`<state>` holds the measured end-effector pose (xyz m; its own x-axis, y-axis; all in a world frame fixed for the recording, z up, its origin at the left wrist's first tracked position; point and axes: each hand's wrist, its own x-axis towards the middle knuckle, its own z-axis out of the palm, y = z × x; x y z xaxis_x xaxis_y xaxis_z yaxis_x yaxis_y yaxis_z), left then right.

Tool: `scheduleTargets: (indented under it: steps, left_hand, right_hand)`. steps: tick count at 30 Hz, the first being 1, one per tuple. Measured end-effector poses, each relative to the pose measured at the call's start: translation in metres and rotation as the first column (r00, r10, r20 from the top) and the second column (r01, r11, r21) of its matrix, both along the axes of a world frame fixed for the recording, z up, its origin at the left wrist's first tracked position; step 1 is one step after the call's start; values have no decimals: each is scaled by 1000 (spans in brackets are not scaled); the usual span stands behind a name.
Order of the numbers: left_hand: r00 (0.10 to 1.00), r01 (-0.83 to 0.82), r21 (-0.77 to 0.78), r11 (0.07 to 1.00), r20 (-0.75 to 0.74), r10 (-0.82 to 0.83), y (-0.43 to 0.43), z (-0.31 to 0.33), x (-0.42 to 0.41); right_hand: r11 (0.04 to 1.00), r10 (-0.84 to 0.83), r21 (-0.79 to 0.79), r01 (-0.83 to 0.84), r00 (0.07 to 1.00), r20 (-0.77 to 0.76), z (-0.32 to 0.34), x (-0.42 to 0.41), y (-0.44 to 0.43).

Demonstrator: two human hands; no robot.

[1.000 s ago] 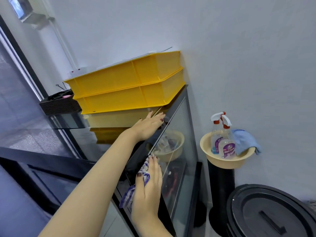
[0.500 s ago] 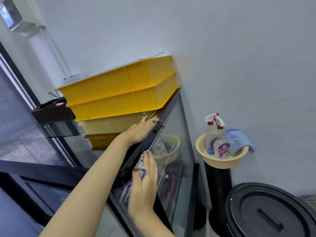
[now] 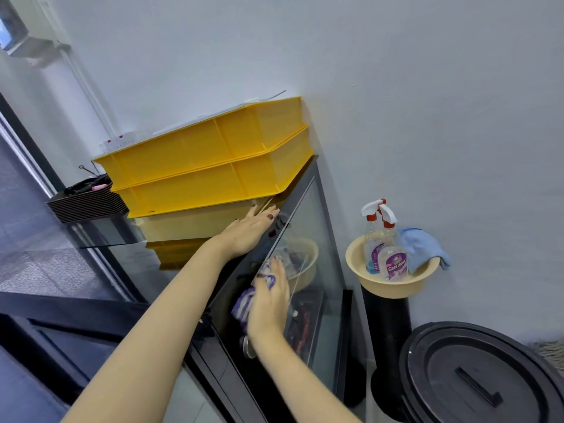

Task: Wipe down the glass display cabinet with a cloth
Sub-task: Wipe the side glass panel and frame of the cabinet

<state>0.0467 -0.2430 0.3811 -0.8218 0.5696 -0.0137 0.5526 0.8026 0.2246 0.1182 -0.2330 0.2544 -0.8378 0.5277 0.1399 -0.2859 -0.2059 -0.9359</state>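
Note:
The glass display cabinet [image 3: 317, 236] with a black frame stands against the white wall. My right hand [image 3: 270, 303] presses a purple-and-white striped cloth [image 3: 244, 300] flat against its side glass pane, fingers pointing up. My left hand [image 3: 248, 232] rests palm down on the cabinet's top edge near the corner, fingers spread, just below the yellow trays. A beige bowl and other items show dimly through the glass.
Two stacked yellow trays [image 3: 207, 166] sit on the cabinet top, with a dark stack of trays [image 3: 85, 203] to their left. To the right, a beige basin [image 3: 393, 282] on a black stand holds two spray bottles [image 3: 387, 251] and a blue cloth [image 3: 422, 250]. A black lidded bin [image 3: 479, 377] stands at lower right.
My right hand with the cloth has slid upward along the side glass. My left hand stays on the top edge. The camera has tilted slightly.

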Motion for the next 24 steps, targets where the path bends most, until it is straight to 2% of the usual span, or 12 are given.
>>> scheduleTargets:
  steps: [4, 9, 12, 16, 19, 21, 24]
  left_hand:
    - [1000, -11, -19, 1000, -17, 11, 1, 1, 3]
    - [1000, -7, -21, 1000, -13, 6, 1, 2, 3]
    - [1000, -6, -39, 999, -23, 5, 2, 2, 2]
    - [999, -4, -34, 999, -33, 3, 1, 0, 1]
    - [999, -10, -39, 999, -42, 9, 2, 1, 4]
    - [998, -51, -90, 995, -51, 46, 5, 1, 12]
    - [990, -70, -252, 965, -138, 36, -2, -3, 35]
  right_hand:
    - [991, 6, -136, 11, 992, 127, -34, -35, 30]
    - [963, -21, -258, 78, 976, 217, -94, -10, 11]
    - [957, -20, -273, 97, 962, 271, -99, -1, 3]
    - [984, -54, -161, 72, 992, 115, -65, -6, 1]
    - [975, -37, -215, 57, 995, 95, -53, -3, -2]
    - [961, -7, -273, 29, 997, 81, -61, 5, -8]
    - [974, -6, -227, 15, 999, 39, -89, 26, -23]
